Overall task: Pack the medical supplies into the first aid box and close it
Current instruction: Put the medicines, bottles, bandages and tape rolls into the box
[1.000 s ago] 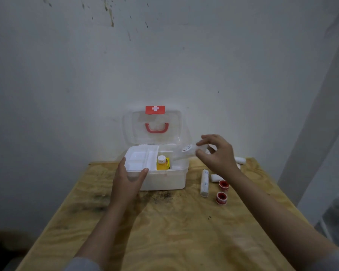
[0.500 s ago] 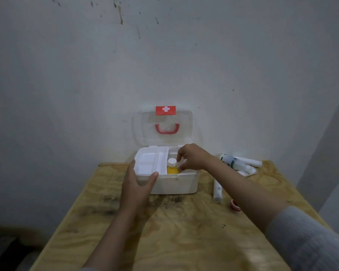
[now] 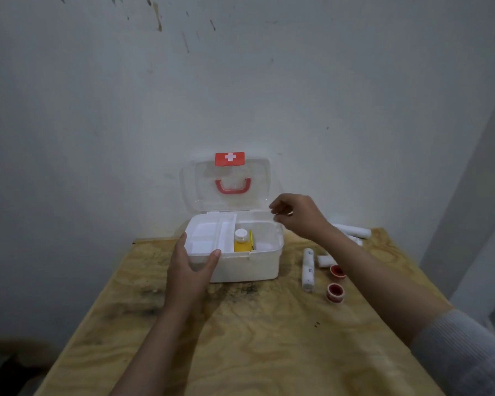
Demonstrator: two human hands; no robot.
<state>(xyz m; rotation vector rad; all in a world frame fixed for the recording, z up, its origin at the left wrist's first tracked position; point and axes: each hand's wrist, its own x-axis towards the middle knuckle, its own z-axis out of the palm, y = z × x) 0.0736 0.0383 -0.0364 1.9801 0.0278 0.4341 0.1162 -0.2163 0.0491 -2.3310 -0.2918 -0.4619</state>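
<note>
The white first aid box (image 3: pixel 249 267) stands open at the table's far side, its clear lid (image 3: pixel 226 185) with red handle upright against the wall. A white divided tray fills its left half; a yellow bottle (image 3: pixel 241 240) with a white cap stands in the right half. My left hand (image 3: pixel 190 265) grips the box's front left corner. My right hand (image 3: pixel 297 214) hovers above the box's right rear corner, fingers loosely curled, holding nothing. On the table to the right lie a white bandage roll (image 3: pixel 308 268), two red tape rolls (image 3: pixel 335 291) and more white rolls (image 3: pixel 355 231).
The plywood table (image 3: pixel 255 338) butts against a stained white wall. A short white roll (image 3: pixel 324 260) lies by the far tape roll (image 3: pixel 337 271). A wall corner rises at the right.
My right hand carried a white item to the box, reached inside, then lifted out with nothing in it and moved right. My left hand kept its hold on the box.
</note>
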